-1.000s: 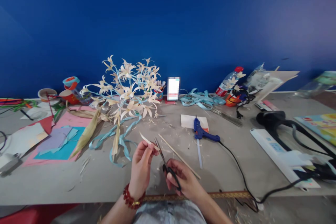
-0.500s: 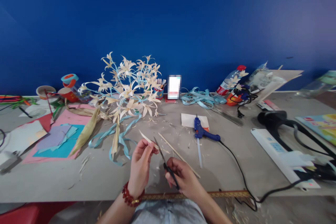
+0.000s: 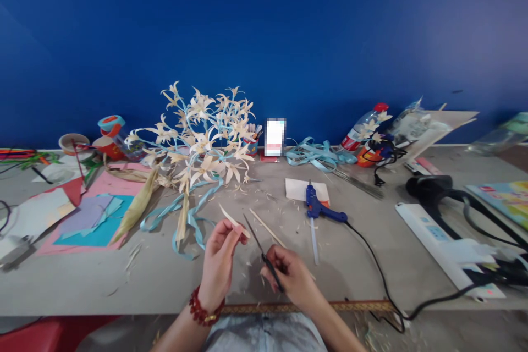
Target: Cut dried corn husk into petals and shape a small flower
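My left hand (image 3: 223, 247) pinches a narrow, pointed strip of pale corn husk (image 3: 226, 213), its tip sticking up to the left. In my right hand (image 3: 291, 275) is a pair of black-handled scissors (image 3: 261, 246), blades pointing up and left, close beside the strip's lower end. The blades look nearly together. Behind the scissors a thin pale stick (image 3: 268, 227) lies on the table, partly covered by my right hand. Past my left hand stands a bunch of cream husk flowers (image 3: 202, 148) on blue-wrapped stems, with light blue ribbon (image 3: 198, 225) trailing from it.
Right of my hands, a blue glue gun (image 3: 319, 206) rests on a white card, its cord running to a white power strip (image 3: 437, 242). A dried husk (image 3: 138, 206) lies on coloured paper (image 3: 94, 228) at left. Blue ribbon (image 3: 317, 153) and a bottle (image 3: 358, 129) stand behind.
The scissors and my right hand have shifted slightly right and down, away from the strip; the blades appear closer together. My left hand keeps its pinch on the husk strip.
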A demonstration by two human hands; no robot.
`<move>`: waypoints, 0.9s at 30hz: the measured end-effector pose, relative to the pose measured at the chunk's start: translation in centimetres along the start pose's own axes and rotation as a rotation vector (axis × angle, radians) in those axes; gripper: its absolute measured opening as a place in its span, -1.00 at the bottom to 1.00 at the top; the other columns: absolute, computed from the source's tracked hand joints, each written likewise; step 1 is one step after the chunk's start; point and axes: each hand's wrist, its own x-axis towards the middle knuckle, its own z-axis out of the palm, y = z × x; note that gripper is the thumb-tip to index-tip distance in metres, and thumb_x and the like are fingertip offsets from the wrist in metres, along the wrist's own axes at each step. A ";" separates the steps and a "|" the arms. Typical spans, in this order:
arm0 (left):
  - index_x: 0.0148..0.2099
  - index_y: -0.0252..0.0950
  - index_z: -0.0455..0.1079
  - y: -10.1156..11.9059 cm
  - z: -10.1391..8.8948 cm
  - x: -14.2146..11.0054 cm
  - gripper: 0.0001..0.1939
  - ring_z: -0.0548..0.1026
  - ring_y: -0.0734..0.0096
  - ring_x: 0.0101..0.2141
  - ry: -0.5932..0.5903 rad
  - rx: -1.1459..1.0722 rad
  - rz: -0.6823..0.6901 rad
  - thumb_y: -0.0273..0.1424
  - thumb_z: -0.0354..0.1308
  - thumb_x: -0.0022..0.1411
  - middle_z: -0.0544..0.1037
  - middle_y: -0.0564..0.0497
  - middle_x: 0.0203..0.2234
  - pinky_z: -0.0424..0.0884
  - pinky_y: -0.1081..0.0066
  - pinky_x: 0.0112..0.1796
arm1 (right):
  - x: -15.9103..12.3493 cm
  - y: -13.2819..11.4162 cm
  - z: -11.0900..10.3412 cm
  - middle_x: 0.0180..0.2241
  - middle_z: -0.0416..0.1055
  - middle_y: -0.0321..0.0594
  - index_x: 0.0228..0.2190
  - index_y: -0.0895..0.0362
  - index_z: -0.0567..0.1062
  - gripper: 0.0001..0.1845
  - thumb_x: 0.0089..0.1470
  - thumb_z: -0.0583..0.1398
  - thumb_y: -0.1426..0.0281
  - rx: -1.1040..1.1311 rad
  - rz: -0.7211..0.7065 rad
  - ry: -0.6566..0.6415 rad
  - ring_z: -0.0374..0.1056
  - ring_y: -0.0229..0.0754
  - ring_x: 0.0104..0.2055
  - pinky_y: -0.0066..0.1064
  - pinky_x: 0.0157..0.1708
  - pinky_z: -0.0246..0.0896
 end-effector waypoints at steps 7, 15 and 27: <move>-0.37 -0.32 0.45 -0.6 0.4 -0.8 -0.86 0.38 0.57 -0.44 -0.016 -0.046 -0.076 -0.38 0.34 0.07 0.46 0.06 -0.36 0.34 0.54 -0.34 | 0.9 -1.8 1.6 -0.36 0.42 -0.29 -0.29 0.10 0.39 -0.57 -0.17 0.41 0.25 0.271 -0.165 0.190 0.21 -0.36 -0.54 -0.58 -0.64 0.11; -0.43 -0.32 0.39 -1.1 -0.8 -2.0 -0.77 0.33 0.47 -0.48 -0.153 0.115 -0.088 -0.30 0.20 0.21 0.38 0.06 -0.55 0.29 0.47 -0.38 | 1.9 -2.5 1.3 -0.50 0.35 -0.40 -0.40 0.09 0.34 -0.63 -0.19 0.41 0.34 0.294 -0.219 0.210 0.16 -0.38 -0.58 -0.58 -0.63 0.08; -0.39 -0.24 0.49 3.3 -0.6 -0.5 -0.91 0.43 0.27 -0.37 -0.480 0.844 0.288 -0.42 0.20 0.18 0.50 -0.04 -0.46 0.31 0.38 -0.30 | 2.3 -4.1 -0.4 -0.49 0.36 -0.38 -0.43 0.09 0.32 -0.69 -0.22 0.35 0.43 0.107 -0.207 -0.058 0.24 -0.30 -0.47 -0.49 -0.46 0.15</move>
